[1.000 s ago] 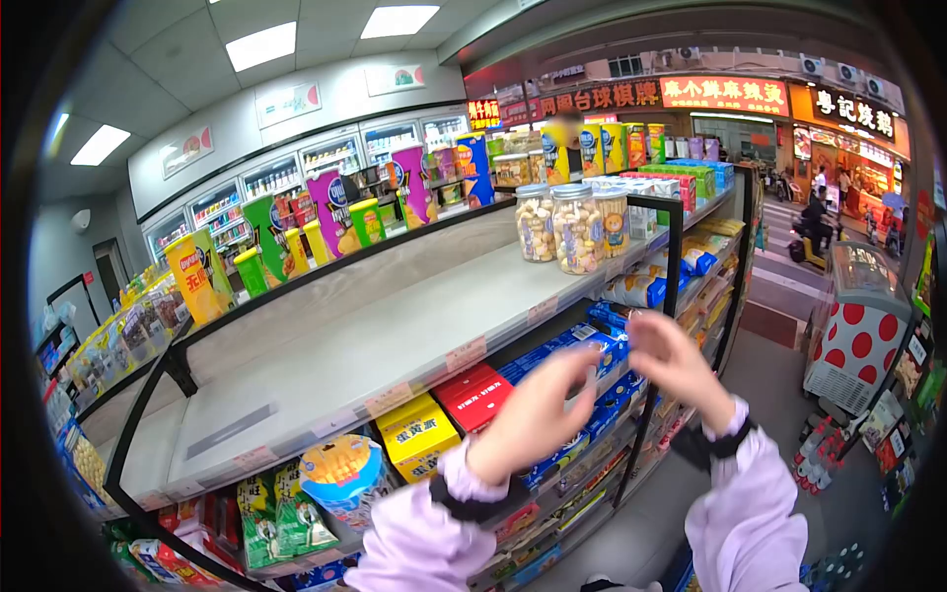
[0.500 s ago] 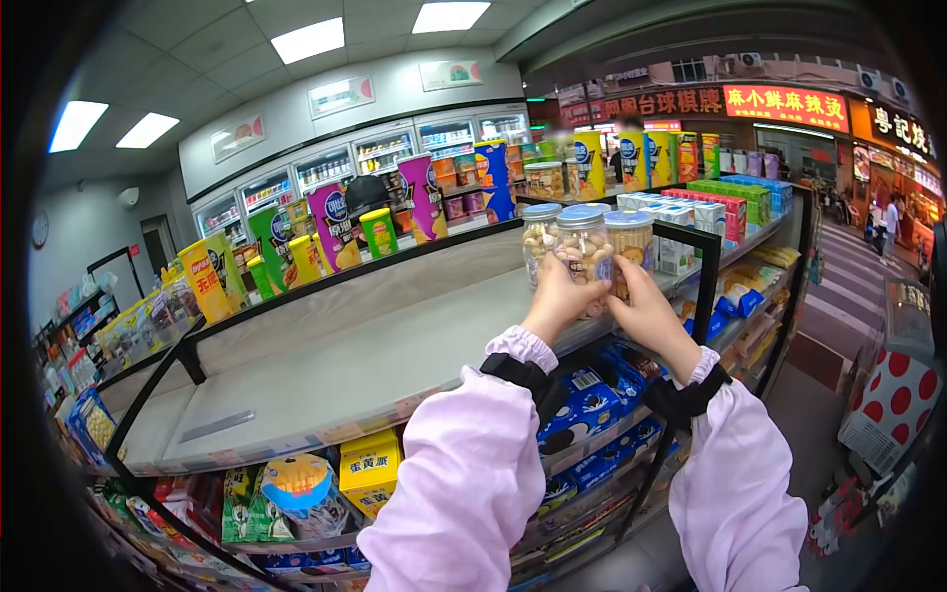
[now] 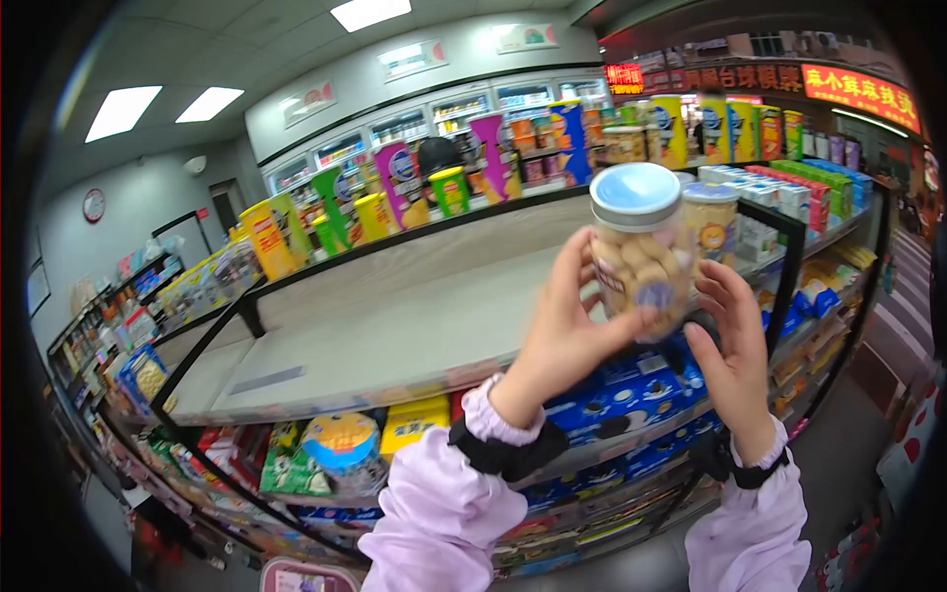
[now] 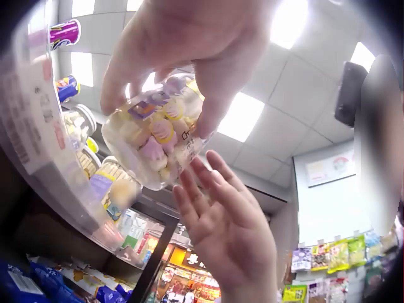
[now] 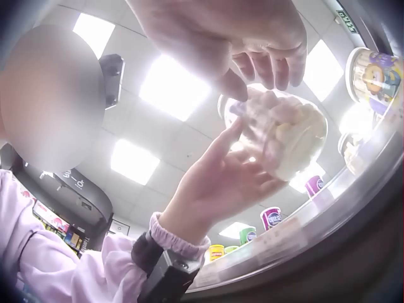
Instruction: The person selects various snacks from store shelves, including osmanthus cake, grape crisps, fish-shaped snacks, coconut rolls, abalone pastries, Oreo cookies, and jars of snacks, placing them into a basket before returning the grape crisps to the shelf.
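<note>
A clear jar (image 3: pixel 646 261) with a pale blue and white lid is raised in front of the shelf, slightly tilted. My left hand (image 3: pixel 567 340) grips its side, thumb across the front and fingers behind. Pink, yellow and cream swirled pieces show through the wall of the jar (image 4: pixel 161 136) in the left wrist view. My right hand (image 3: pixel 735 360) is at the jar's other side, fingers loosely bent and not wrapped round it. From the left wrist, the right hand (image 4: pixel 230 230) appears with its palm turned up towards the jar's lower side. Behind stands another lidded jar (image 3: pixel 712 222) with a lion picture.
The long grey shelf top (image 3: pixel 375 345) has a black metal rail (image 3: pixel 794 247) at its right end. Tall chip cans (image 3: pixel 400 187) line the back ledge. Drink cartons (image 3: pixel 789 192) stand farther right. Packed snacks, among them a yellow box (image 3: pixel 412 424), fill the tier below.
Both hands first reached to the jars on the shelf. The left hand has since lifted one jar up and towards me, while the right hand has come away to its side. The view has turned left.
</note>
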Available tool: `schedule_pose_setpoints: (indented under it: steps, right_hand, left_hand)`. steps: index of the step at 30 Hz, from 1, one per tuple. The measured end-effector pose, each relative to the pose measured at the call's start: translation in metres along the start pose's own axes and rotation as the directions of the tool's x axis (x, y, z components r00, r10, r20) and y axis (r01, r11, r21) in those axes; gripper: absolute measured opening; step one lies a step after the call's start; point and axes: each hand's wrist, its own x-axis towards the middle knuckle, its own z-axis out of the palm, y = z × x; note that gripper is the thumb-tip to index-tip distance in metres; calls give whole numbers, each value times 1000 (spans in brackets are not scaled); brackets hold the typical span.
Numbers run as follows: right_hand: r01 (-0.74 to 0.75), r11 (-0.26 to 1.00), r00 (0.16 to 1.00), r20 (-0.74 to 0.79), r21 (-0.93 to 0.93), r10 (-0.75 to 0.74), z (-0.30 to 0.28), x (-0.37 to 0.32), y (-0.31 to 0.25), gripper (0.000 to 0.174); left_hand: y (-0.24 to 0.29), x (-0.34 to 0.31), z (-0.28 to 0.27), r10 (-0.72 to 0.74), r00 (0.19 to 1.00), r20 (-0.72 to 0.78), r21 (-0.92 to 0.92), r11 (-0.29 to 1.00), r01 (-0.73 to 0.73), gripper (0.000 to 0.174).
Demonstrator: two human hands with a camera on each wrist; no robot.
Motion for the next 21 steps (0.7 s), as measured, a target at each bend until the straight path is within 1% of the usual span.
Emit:
schedule_pose_setpoints:
  steps: [1, 2, 3, 5, 7, 8, 9, 11, 12, 13, 14, 15, 17, 19, 20, 21]
  right_hand:
    - [-37, 998, 999, 5, 41, 37, 7, -14, -4, 59]
    - [-91, 991, 993, 85, 103, 83, 13, -29, -6, 68]
    - [-133, 967, 981, 170, 217, 97, 22, -44, -11, 77]
    - [-218, 948, 944, 295, 232, 145, 43, -82, -23, 87]
    - [-289, 941, 864, 472, 176, 177, 67, -119, -42, 90]
    - [-308, 945, 809, 552, 107, 201, 83, -136, -57, 89]
    - [-251, 968, 779, 596, 15, 193, 99, -150, -76, 86]
    - [-292, 956, 714, 668, 10, 211, 138, -190, -104, 85]
    - [-335, 942, 688, 686, 10, 237, 160, -216, -111, 86]
    - [-378, 926, 661, 703, 10, 262, 183, -242, -118, 87]
    - [-495, 868, 626, 707, 35, 328, 206, -265, -133, 87]
    - [-520, 853, 588, 742, 40, 323, 227, -283, -143, 87]
    - [-593, 798, 531, 796, 105, 291, 270, -322, -157, 86]
    - [-694, 699, 477, 838, 173, 266, 309, -344, -182, 86]
    - [-739, 642, 455, 855, 205, 251, 326, -352, -197, 86]
    - [-727, 656, 448, 865, 206, 225, 340, -356, -211, 86]
  left_hand:
    - [7, -24, -6, -29, 1000, 11, -24, 999, 29, 88]
    - [14, -48, -13, -46, 998, 52, -27, 999, 47, 88]
    - [21, -78, -19, -125, 991, 51, -137, 982, 131, 86]
    - [42, -133, -38, -205, 977, 61, -108, 972, 211, 86]
    - [51, -196, -63, -263, 961, 88, -13, 964, 265, 87]
    - [59, -228, -75, -347, 935, 77, -52, 935, 351, 87]
    - [67, -261, -87, -429, 901, 69, -92, 896, 434, 87]
    - [75, -328, -117, -460, 883, 88, -57, 883, 466, 86]
    - [83, -361, -131, -502, 862, 71, -48, 861, 506, 86]
    - [96, -390, -147, -547, 836, 56, 2, 837, 547, 86]
    - [109, -420, -159, -597, 802, 24, -10, 802, 598, 86]
    - [121, -447, -172, -643, 766, -8, -28, 765, 643, 85]
    - [150, -492, -195, -687, 724, -57, -63, 726, 684, 83]
    - [177, -530, -217, -673, 722, -157, -44, 736, 676, 83]
    - [190, -544, -228, -668, 716, -201, -87, 740, 666, 84]
    - [205, -555, -238, -674, 702, -229, -91, 733, 674, 84]
